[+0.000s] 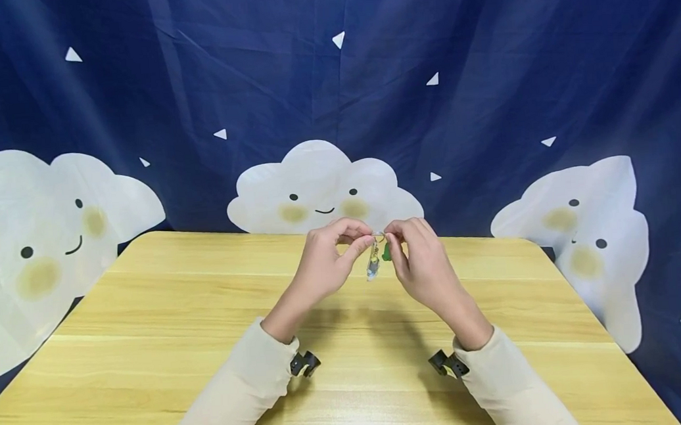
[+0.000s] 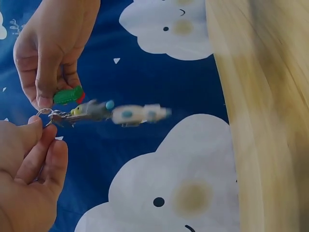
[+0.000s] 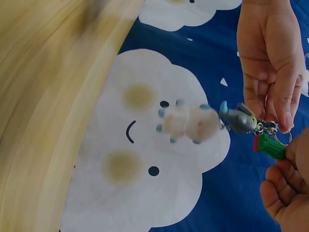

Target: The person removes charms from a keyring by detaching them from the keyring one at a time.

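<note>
Above the table, my left hand and right hand meet fingertip to fingertip at a metal key ring. The left thumb and finger pinch one side of the ring; the right fingertips pinch the other. A small green charm with a red end sits right at the right fingertips. From the ring also hang a grey figure charm with yellow and blue parts and a white charm with blue spots, blurred in both wrist views. Short metal links join them to the ring.
A light wooden table lies below the hands. Behind it hangs a dark blue curtain with smiling white clouds and small white triangles. Small black devices are worn at both cuffs.
</note>
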Action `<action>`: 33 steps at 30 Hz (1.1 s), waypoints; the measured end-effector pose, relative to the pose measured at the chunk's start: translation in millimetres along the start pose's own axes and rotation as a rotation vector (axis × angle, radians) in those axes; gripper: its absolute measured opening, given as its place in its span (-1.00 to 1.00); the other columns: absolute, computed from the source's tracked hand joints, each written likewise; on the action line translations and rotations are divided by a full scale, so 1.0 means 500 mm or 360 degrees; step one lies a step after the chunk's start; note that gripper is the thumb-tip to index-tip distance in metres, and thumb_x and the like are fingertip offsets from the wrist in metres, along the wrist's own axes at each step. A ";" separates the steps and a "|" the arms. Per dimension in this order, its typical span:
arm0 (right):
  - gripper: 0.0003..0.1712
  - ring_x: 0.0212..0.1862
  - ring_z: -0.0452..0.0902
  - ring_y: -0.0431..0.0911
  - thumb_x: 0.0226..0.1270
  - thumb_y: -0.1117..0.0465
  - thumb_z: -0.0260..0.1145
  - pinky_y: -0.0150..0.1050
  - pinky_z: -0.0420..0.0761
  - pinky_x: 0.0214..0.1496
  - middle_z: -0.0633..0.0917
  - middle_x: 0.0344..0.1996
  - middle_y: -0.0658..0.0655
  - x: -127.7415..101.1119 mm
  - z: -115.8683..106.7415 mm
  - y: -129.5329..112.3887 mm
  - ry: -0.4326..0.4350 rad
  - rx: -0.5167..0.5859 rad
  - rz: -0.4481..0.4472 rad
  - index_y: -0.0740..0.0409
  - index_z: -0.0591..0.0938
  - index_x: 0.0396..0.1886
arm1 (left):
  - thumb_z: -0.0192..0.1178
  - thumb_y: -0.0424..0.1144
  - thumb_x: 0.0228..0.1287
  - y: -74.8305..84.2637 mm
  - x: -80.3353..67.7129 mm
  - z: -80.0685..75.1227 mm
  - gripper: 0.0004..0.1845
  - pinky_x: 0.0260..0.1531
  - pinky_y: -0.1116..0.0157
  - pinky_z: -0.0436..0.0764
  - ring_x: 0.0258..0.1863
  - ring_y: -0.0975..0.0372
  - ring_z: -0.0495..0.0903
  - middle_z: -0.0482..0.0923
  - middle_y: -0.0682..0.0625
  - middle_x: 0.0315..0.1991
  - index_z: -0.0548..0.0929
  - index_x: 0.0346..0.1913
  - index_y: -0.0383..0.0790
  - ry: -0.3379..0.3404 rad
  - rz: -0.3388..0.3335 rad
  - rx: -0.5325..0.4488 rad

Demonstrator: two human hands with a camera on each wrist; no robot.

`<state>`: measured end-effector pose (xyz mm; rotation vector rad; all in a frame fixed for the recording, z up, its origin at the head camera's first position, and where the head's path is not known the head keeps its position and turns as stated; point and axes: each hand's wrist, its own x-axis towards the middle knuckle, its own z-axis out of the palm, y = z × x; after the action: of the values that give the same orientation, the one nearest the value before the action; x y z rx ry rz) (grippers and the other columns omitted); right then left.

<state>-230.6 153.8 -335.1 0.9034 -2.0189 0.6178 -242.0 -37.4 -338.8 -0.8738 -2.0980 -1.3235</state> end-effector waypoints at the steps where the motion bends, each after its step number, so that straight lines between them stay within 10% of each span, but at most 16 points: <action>1: -0.89 -0.27 0.53 0.07 0.35 0.51 0.32 -0.09 0.57 -0.21 0.61 -0.35 0.21 0.000 0.000 0.000 0.0005 -0.0001 -0.0001 0.35 0.57 -0.19 | 0.34 -0.32 0.38 0.001 0.000 0.000 -0.91 -0.16 0.30 0.71 -0.28 0.20 0.75 0.77 -0.04 -0.29 0.72 -0.15 -0.29 0.0001 -0.0023 -0.0024; 7: -0.89 -0.28 0.54 0.07 0.36 0.50 0.32 -0.09 0.57 -0.22 0.61 -0.35 0.19 0.000 -0.002 0.000 0.0002 0.0004 -0.0014 0.34 0.57 -0.19 | 0.34 -0.33 0.39 0.003 0.000 -0.001 -0.92 -0.16 0.24 0.72 -0.29 0.21 0.75 0.77 -0.03 -0.30 0.73 -0.17 -0.29 0.0032 -0.0036 -0.0035; 17: -0.90 -0.27 0.52 0.06 0.38 0.49 0.31 -0.09 0.57 -0.22 0.61 -0.34 0.19 -0.002 -0.002 -0.001 -0.0050 -0.0015 -0.0020 0.33 0.57 -0.18 | 0.31 -0.38 0.39 -0.004 -0.001 0.000 -0.96 -0.28 0.33 0.57 -0.27 0.19 0.58 0.74 -0.01 -0.30 0.75 -0.20 -0.25 0.0089 0.0343 0.0290; 33: -0.90 -0.28 0.49 0.03 0.37 0.49 0.33 -0.14 0.54 -0.22 0.61 -0.35 0.16 -0.004 0.006 -0.001 -0.0100 -0.0015 -0.0068 0.32 0.58 -0.21 | 0.28 -0.38 0.42 -0.008 -0.002 -0.006 -0.95 -0.22 0.30 0.58 -0.19 0.16 0.57 0.74 0.01 -0.25 0.74 -0.18 -0.24 0.0048 0.0448 0.0450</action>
<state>-230.7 152.2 -338.5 0.9683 -2.0510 0.5623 -244.2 -41.9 -340.6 -0.9741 -1.9884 -0.8670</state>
